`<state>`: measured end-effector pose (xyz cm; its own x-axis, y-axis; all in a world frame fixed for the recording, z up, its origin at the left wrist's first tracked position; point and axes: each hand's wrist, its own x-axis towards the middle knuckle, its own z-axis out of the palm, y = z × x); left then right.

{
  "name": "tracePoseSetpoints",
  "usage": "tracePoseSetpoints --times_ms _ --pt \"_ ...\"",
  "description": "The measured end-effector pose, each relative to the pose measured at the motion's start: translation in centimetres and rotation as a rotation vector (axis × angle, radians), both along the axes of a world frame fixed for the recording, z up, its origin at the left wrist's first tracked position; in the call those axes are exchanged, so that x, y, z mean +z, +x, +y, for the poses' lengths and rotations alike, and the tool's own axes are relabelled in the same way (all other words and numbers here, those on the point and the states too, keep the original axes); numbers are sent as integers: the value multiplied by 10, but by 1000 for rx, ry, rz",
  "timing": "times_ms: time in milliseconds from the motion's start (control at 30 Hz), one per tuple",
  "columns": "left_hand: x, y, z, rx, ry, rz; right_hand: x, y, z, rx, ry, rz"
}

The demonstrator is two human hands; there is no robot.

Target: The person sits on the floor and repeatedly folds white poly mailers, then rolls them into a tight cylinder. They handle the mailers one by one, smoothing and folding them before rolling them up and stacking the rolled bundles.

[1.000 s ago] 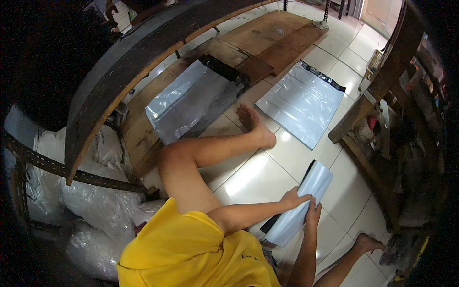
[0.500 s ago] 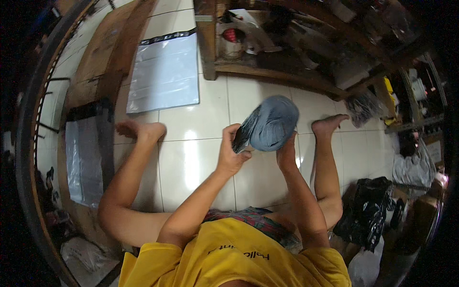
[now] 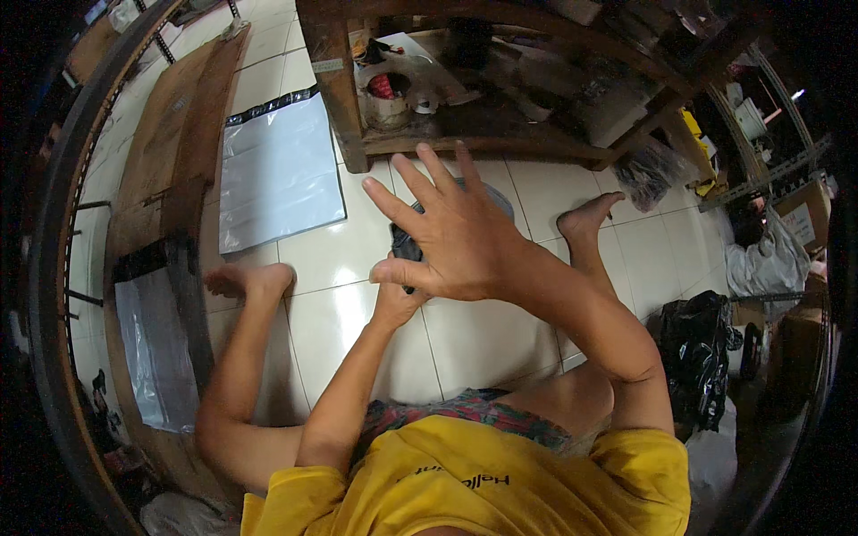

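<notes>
My right hand (image 3: 460,241) is raised in front of the others, open, its fingers spread and the palm turned down. Behind it sits a rolled grey-blue bundle (image 3: 407,246) with a dark side, mostly hidden by that hand; I cannot make out exactly what kind of thing it is. My left hand (image 3: 398,302) grips the bundle's near left side from below, with some fingers hidden. Left of the hands, on the tiled floor, lies a white plastic mailing bag (image 3: 281,174) with a black top strip.
A wooden shelf unit (image 3: 465,145) stands ahead, holding a tin (image 3: 386,109) with something red inside. Another plastic mailer (image 3: 156,353) rests on boards (image 3: 161,165) at the left. My bare legs spread on both sides. Black plastic bags (image 3: 697,353) and metal shelving (image 3: 760,192) are at the right.
My right hand has let go of the bundle and risen leftward over it, fingers spreading. The left hand still holds the bundle, now slightly further left. The view has also shifted.
</notes>
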<state>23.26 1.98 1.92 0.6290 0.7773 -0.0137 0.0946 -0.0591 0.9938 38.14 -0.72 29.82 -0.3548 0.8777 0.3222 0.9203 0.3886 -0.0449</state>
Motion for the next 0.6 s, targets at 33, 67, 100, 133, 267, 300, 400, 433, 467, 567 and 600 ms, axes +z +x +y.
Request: tracePoseSetpoints --times_ms 33,67,100,133,267,300,400,433,467,567,600 --pt "-6 -1 -4 31 8 28 6 -1 -4 14 23 54" --pt "-11 -4 -3 87 18 65 19 -7 -5 53 47 117" --pt "2 1 -6 96 55 5 25 -6 -9 73 58 171" --pt "16 9 -4 98 100 -58 19 -3 -7 74 49 151" --pt "69 19 -3 114 -258 -279 13 0 -9 72 38 130" --pt "62 12 -4 69 -159 -195 1 5 -6 50 22 104" --pt "28 2 5 16 67 -177 6 14 -1 40 20 153" --pt "29 2 5 47 83 -141 20 17 0 31 57 164" --pt "31 -2 0 71 87 -94 25 18 -3 13 82 187" --pt "31 -1 -7 121 75 -55 16 27 -2 -12 45 83" --pt "29 2 -7 132 82 -75 22 27 -2 -8 65 72"
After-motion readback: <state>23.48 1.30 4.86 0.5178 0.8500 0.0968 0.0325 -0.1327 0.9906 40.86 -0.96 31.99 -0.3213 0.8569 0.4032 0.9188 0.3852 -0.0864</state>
